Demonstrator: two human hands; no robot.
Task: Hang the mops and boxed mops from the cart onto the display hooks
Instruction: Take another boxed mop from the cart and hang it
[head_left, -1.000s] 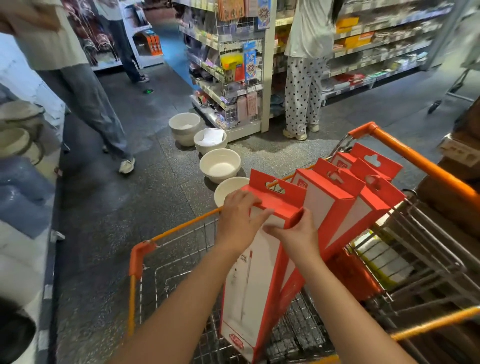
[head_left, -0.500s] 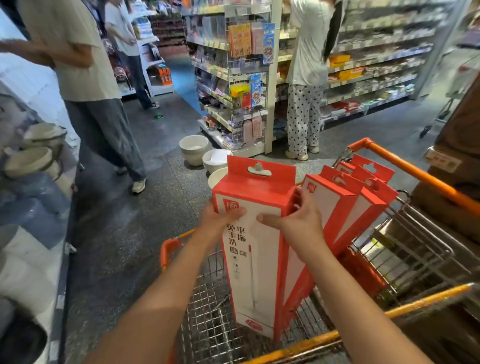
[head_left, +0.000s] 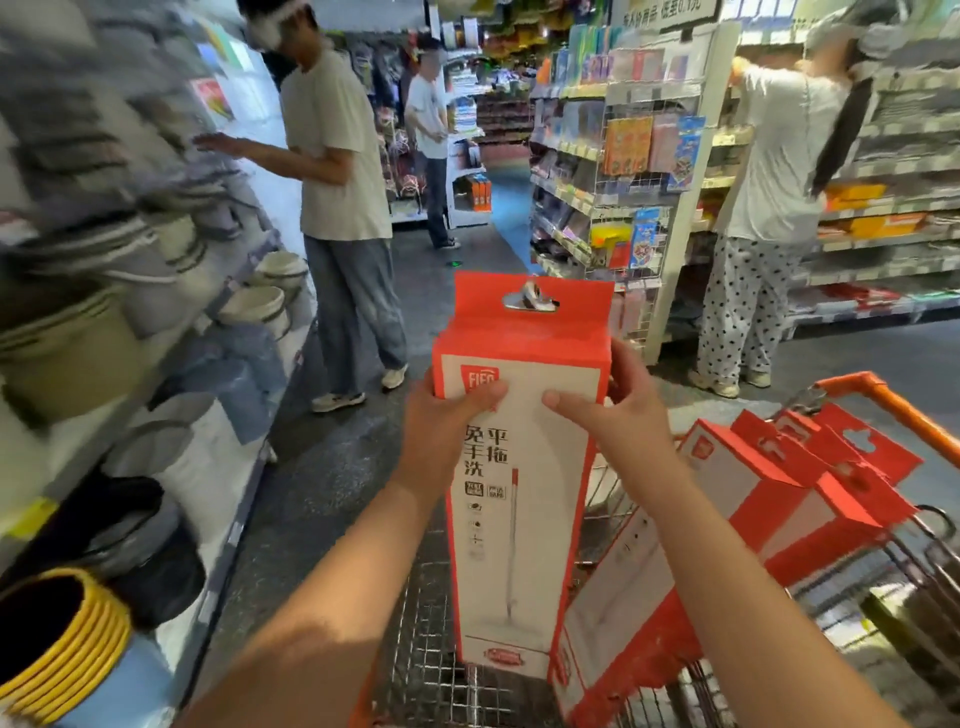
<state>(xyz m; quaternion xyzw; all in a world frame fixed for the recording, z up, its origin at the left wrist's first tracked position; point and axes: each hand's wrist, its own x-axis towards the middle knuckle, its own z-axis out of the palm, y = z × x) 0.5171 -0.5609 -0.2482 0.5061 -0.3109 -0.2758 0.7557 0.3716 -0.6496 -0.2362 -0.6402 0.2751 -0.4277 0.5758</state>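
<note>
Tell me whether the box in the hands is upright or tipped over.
Upright: the tall red-and-white cardboard mop box stands vertical, red hang tab uppermost, left hand and right hand gripping its upper sides.

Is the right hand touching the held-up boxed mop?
Touching. Head view: the right hand grips the boxed mop near its top, thumb on the white front, fingers round the right edge.
</note>
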